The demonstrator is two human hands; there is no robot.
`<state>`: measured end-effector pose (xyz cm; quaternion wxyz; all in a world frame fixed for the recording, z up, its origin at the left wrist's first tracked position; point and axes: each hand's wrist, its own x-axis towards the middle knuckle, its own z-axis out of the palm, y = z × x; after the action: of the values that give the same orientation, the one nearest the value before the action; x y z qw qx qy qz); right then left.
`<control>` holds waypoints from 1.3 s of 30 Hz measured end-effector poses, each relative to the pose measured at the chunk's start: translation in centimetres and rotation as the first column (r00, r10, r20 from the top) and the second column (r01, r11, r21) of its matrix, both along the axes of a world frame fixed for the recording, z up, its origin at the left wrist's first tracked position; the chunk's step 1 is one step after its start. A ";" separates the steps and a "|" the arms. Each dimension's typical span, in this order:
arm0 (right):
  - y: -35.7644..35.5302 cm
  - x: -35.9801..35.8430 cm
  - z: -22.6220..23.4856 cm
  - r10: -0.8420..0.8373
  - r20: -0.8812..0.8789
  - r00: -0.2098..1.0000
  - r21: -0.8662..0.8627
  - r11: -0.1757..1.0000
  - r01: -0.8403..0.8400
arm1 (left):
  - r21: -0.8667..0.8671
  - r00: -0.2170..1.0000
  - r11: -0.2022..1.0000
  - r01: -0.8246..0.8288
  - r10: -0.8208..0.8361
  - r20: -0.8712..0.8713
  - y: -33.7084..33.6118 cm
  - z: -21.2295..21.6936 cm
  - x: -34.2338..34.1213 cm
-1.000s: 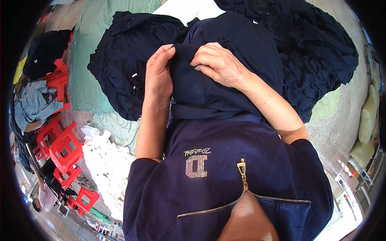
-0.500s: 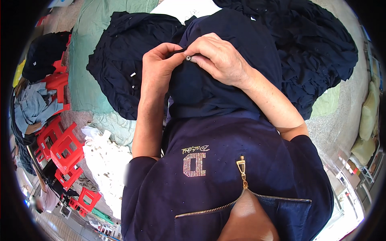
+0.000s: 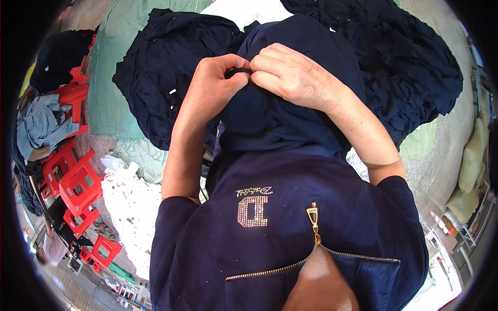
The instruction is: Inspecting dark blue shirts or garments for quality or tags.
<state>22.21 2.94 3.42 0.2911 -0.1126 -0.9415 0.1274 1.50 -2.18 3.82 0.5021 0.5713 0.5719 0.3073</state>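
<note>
Over my lap lies a dark navy cloth garment (image 3: 290, 116). A folded edge of it is pinched between the thumb and fingers of my left hand (image 3: 215, 85). Close against it, my right hand (image 3: 295, 75) has its fingers curled in on the same bit of edge, so the fingertips of both hands nearly meet. Whatever small part lies under the right fingertips is hidden now. Heaps of similar dark cloth flank the garment, one on the left (image 3: 150, 67) and one on the right (image 3: 415, 78).
A green sheet (image 3: 111, 93) spreads under the left heap. Red plastic stools (image 3: 80, 189) stand at far left, with grey-blue clothing (image 3: 41, 124) on some. Near my left elbow lies a white cloth pile (image 3: 124, 207). A white surface (image 3: 244, 13) shows beyond my lap.
Both hands have shifted slightly to the right. The small round metal button seen at my right fingertips is now covered by the fingers, which have curled further in.
</note>
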 end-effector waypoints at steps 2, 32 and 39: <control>0.3 -0.1 -0.1 -0.003 -0.017 1.000 0.003 1.000 0.003 | 0.012 0.999 1.000 0.018 -0.018 0.029 -0.3 0.4 0.0; -1.7 0.1 -1.4 -0.315 -0.086 0.945 -0.562 0.799 0.215 | 0.296 0.996 0.952 -0.080 0.087 -0.011 -1.6 -1.0 1.4; -1.9 0.1 -2.0 -0.363 -0.196 0.911 -0.528 0.822 0.214 | 0.647 0.981 0.763 0.000 0.126 -0.150 -1.7 -1.7 2.4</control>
<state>22.28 1.03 1.43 0.4020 -0.3061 -0.7958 0.3336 3.85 -3.91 2.15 0.2100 0.7150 0.4947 0.4472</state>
